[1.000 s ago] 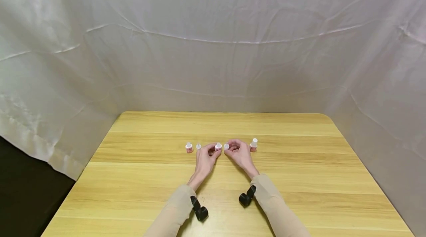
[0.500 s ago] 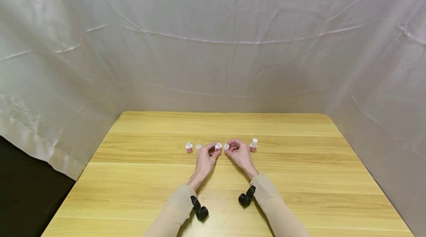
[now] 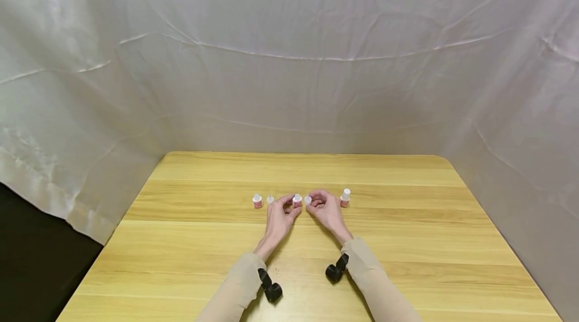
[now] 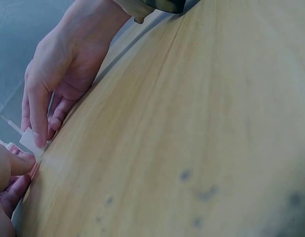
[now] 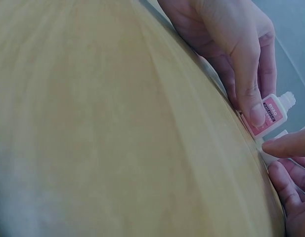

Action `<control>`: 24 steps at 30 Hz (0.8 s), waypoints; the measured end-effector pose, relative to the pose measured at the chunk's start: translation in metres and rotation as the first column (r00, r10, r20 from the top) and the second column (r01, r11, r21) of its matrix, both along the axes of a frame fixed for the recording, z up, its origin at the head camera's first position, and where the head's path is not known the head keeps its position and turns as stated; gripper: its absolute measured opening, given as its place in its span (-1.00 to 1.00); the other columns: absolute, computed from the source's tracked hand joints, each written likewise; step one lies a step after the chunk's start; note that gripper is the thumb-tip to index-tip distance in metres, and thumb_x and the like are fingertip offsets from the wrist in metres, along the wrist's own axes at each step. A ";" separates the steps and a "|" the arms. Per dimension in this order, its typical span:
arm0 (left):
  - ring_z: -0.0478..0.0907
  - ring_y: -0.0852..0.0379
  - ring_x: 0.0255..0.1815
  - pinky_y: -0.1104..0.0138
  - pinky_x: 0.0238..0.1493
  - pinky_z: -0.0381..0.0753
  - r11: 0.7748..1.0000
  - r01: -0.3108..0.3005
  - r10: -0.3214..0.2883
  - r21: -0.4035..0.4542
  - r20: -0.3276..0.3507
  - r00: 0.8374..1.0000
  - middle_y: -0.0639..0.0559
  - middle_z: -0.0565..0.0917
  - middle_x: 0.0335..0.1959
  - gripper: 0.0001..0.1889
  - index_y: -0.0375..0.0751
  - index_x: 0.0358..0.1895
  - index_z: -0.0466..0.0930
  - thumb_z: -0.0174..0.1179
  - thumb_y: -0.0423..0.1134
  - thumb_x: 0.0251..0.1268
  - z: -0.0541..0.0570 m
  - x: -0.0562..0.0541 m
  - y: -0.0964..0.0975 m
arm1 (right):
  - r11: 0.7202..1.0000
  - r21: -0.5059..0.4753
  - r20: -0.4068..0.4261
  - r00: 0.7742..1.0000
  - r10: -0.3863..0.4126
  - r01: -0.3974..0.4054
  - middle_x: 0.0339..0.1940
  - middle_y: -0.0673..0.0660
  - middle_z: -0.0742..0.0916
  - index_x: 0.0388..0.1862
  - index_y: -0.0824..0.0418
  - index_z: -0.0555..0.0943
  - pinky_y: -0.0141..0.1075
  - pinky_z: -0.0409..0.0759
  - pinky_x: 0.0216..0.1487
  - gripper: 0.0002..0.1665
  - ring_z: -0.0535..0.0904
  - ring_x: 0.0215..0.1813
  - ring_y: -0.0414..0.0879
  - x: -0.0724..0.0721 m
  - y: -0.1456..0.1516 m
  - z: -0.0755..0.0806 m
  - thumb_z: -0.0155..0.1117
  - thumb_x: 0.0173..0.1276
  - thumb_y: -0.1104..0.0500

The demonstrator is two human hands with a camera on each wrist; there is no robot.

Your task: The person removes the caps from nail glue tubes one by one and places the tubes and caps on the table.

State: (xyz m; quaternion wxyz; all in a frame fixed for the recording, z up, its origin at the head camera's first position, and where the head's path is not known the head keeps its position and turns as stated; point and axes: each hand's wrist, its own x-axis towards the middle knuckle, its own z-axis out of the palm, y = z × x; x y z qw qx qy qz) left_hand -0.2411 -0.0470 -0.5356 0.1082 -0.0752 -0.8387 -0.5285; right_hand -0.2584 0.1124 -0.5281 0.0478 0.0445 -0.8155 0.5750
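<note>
My left hand (image 3: pixel 279 219) pinches a small uncapped glue bottle (image 3: pixel 297 201) that stands upright, its thumb low on the front. In the right wrist view that bottle (image 5: pixel 271 116) shows a pink label and a white threaded neck. Just to its right, my right hand (image 3: pixel 327 211) holds a white bottle cap (image 3: pixel 308 200) between thumb and fingertips. A thin stem sticks up from this cap (image 4: pixel 31 141) in the left wrist view. Cap and bottle are apart, side by side. The fingers hide part of both.
Left of my left hand stands another uncapped glue bottle (image 3: pixel 257 201) with a loose white cap (image 3: pixel 270 200) beside it. A third bottle (image 3: pixel 346 198), capped, stands right of my right hand. The wooden table (image 3: pixel 398 231) is enclosed by a pale curtain (image 3: pixel 289 86).
My left thumb has slid slightly down the bottle, so more of the pink label shows. My right hand and the cap stay where they were.
</note>
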 end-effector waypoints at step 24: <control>0.77 -0.16 -0.15 0.33 -0.11 0.78 0.997 0.013 -0.016 0.077 0.028 0.999 -0.42 0.66 0.10 -0.45 -0.49 0.23 0.52 0.42 -0.45 0.14 0.006 0.017 -0.008 | 0.990 -0.110 0.042 0.994 0.098 -0.093 0.04 0.58 0.67 0.20 0.62 0.48 -0.27 0.73 0.09 -0.46 0.65 0.10 0.40 0.016 0.012 0.009 0.31 0.20 0.58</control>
